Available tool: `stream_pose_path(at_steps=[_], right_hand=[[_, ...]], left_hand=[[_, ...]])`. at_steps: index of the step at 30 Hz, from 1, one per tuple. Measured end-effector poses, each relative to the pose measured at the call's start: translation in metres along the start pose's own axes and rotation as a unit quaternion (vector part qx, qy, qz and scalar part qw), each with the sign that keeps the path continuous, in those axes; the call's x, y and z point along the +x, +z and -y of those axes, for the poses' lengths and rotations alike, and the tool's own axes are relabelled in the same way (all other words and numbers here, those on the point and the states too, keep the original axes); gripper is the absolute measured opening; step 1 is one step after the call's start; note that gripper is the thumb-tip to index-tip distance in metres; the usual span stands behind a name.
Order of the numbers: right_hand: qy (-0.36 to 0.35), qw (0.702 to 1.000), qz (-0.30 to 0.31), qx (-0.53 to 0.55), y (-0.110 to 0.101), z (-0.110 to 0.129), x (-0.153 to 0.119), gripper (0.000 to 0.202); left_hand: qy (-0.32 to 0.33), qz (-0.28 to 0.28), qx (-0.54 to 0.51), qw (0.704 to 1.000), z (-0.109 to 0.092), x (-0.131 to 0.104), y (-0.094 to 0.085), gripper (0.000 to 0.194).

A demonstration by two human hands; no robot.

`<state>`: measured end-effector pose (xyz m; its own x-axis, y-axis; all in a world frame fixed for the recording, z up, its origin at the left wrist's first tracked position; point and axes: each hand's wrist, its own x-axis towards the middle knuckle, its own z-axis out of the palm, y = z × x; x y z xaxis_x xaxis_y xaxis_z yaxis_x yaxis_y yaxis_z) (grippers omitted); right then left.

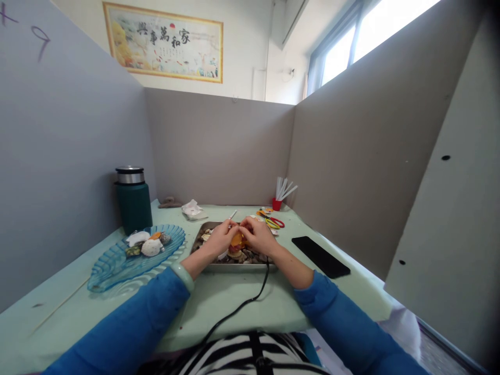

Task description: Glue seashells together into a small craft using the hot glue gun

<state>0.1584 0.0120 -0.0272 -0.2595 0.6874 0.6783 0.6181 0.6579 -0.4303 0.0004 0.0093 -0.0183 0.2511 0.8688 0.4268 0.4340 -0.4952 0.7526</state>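
Watching from my end, I get gray partitions (219,146) boxing in a pale green table (234,286), which probably helps keep stuff contained. On the left there's a blue shell-shaped dish (113,268) with shells (152,247) at its far end. The shallow metal tray (234,267) sits dead center, I'd guess so both hands reach it equally; it's full of shell-like bits. A dark green bottle (134,205) stands behind the dish, and a flat black slab (320,256) lies to the right, likely parked clear of elbows. My left hand (222,240) and right hand (261,237) meet over the tray, fingers narrow, pinching an orange piece (236,240) between them; probably two-handed for steadiness, though I can't tell exactly where each fingertip presses. Beyond them, scissors (275,223) lie near a red cup (277,204), which seems to keep some white sticks (278,187) upright-ish.
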Motion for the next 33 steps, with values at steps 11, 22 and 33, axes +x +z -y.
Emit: stream_pose_path(at_steps=[11,22,33], right_hand=[[0.001,1.0,0.015,-0.002,-0.0014,0.0034,0.0003,0.016],[-0.005,1.0,0.016,-0.014,-0.0026,0.0057,0.0003,0.014],[-0.007,1.0,0.016,-0.017,-0.0044,0.0082,-0.0004,0.013]], left_hand=[[-0.017,-0.01,0.005,1.0,-0.0035,-0.0013,-0.0012,0.027],[-0.013,-0.024,0.052,0.998,-0.0031,-0.0003,-0.0018,0.023],[-0.015,-0.021,0.072,0.997,-0.0062,-0.0016,-0.0021,0.023]])
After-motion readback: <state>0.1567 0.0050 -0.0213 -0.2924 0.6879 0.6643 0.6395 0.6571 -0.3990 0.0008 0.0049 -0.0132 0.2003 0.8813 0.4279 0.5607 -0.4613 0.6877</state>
